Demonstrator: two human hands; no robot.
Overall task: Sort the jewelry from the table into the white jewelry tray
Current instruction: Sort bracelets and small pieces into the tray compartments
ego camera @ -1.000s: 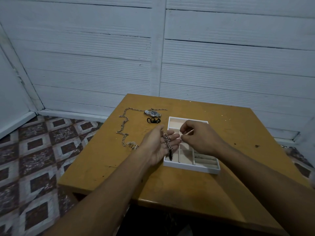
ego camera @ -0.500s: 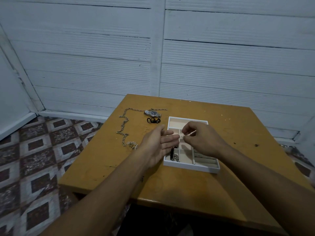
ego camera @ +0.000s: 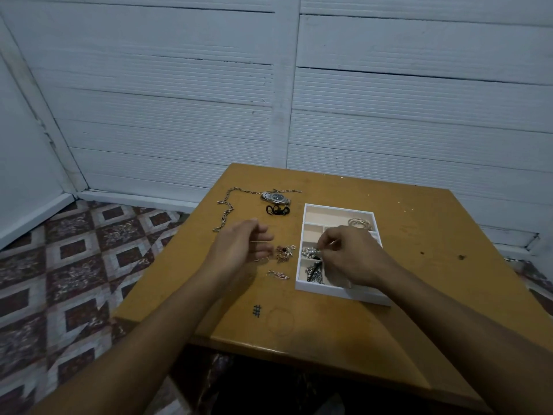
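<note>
Tray: the white jewelry tray (ego camera: 338,291) sat mid-desk (ego camera: 419,211), its long axis running from the near edge to the far edge.
Right hand (ego camera: 350,256): palm-down over the tray's middle cells — grip clamped on a thin piece (ego camera: 329,244).
Left hand (ego camera: 239,250): out toward the desk's left edge, fingers loosely curled; grip could not be told.
Pendant chain (ego camera: 314,272): bunched in the near-left cell.
Change: the left hand had drawn off the tray — a small jewelry cluster (ego camera: 284,253) now showed beside its left wall.
</note>
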